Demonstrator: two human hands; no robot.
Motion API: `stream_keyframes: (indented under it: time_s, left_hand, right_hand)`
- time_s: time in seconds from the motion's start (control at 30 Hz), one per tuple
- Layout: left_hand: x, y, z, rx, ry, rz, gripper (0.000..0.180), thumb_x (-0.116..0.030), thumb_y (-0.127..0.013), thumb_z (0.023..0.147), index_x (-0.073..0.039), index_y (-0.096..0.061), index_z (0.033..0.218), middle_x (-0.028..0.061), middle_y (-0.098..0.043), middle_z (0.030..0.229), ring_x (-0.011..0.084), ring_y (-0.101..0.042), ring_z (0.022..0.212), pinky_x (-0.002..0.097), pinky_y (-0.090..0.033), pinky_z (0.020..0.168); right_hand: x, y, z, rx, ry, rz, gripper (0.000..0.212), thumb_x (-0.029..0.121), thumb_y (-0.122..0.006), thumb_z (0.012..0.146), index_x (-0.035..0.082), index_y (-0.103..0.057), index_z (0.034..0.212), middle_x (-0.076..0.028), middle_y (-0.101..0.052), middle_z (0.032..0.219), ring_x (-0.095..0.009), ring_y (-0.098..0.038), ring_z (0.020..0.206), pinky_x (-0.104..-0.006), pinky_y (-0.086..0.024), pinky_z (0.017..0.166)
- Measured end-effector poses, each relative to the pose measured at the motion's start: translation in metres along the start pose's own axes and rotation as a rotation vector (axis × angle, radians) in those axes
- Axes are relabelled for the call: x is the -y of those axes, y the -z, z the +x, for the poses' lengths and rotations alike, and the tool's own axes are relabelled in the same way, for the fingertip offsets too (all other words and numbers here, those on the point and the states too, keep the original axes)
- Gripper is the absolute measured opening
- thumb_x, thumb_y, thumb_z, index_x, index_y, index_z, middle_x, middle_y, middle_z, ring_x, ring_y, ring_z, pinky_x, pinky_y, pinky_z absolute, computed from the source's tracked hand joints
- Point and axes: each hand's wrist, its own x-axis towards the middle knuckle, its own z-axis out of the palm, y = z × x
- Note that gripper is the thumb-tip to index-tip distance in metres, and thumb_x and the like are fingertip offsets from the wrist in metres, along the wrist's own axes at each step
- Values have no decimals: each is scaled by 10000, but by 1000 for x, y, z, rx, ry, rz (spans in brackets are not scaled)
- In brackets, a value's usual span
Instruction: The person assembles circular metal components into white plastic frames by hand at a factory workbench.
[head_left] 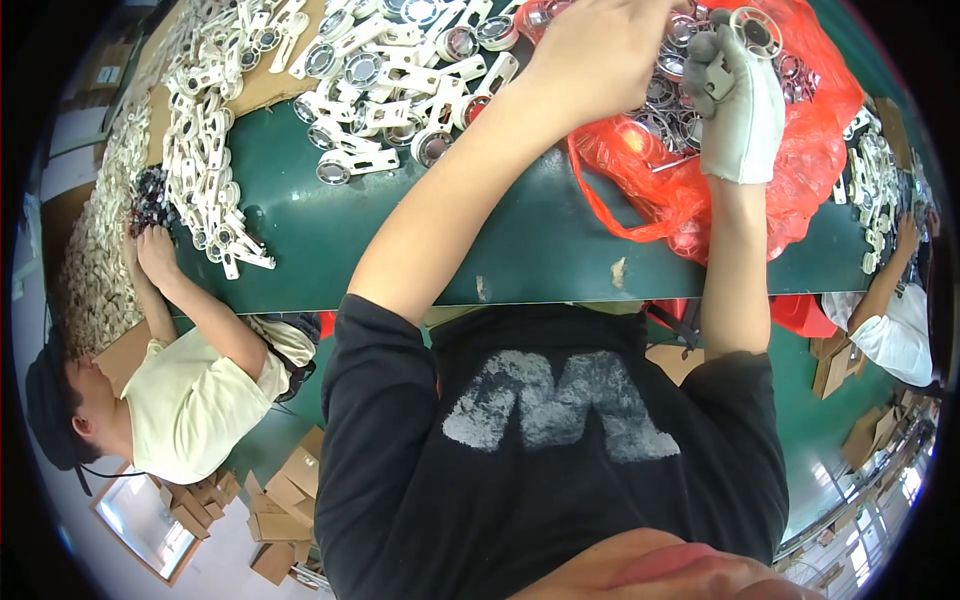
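Observation:
My right hand (745, 125), in a white glove with grey fingertips, is closed around a small white plastic part with a ring-shaped head (756, 33). It is over an open red plastic bag (815, 165) filled with round, shiny metal-rimmed pieces (660, 95). Bare and stretched across the bag's left side, my left hand (605, 55) runs up to the top edge of the view. Its fingers are mostly out of sight, so what they touch is hidden.
White handled parts with round heads (365, 75) are heaped left of the bag on the green table (300, 240). A co-worker in a pale shirt (195, 415) handles dark pieces at the left; another person (895, 330) sits far right. Cardboard boxes (285, 500) lie on the floor.

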Motion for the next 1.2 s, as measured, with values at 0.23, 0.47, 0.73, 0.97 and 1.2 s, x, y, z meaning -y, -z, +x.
stream_keyframes:
  time_s: [0.23,0.47,0.73,0.97,1.2]
  left_hand:
    - [11,0,0,282,62,229,388,-163,-716,823,-78,-599,1183,130,-639,1070,325,-606,1068,453,-511,877]
    - [-7,35,-12,-146,16,156,384,-252,-784,793,-59,-679,1108,114,-605,923,313,-639,841,407,-521,735]
    - [-31,87,-51,-85,-99,243,498,-395,-874,704,-60,-714,1035,66,-584,820,258,-604,709,345,-496,633]
    - [6,61,-92,-184,-91,110,607,-437,-929,593,-85,-740,1049,60,-711,914,188,-676,733,299,-549,624]
    - [-5,60,-98,-227,-108,130,612,-429,-946,577,-67,-733,1022,69,-723,845,198,-698,700,265,-553,604]
  right_hand:
    - [0,16,1,119,152,-267,220,195,-575,1001,6,-665,1069,-23,-607,784,-60,-510,578,-186,-336,493]
    - [17,-4,-10,59,-68,-113,355,265,-513,1048,5,-672,1230,34,-531,712,-51,-460,572,-195,-337,503]
    - [39,-4,-30,949,-609,-36,147,197,-538,919,82,-552,829,49,-427,593,-45,-367,496,-236,-267,434]
    - [35,-14,-33,1025,-689,-63,138,152,-531,897,36,-604,875,48,-407,576,-42,-332,464,-230,-239,405]
    - [-1,11,-31,1181,-332,-76,331,155,-478,1014,-64,-660,1182,-75,-667,847,-142,-606,663,-275,-488,592]
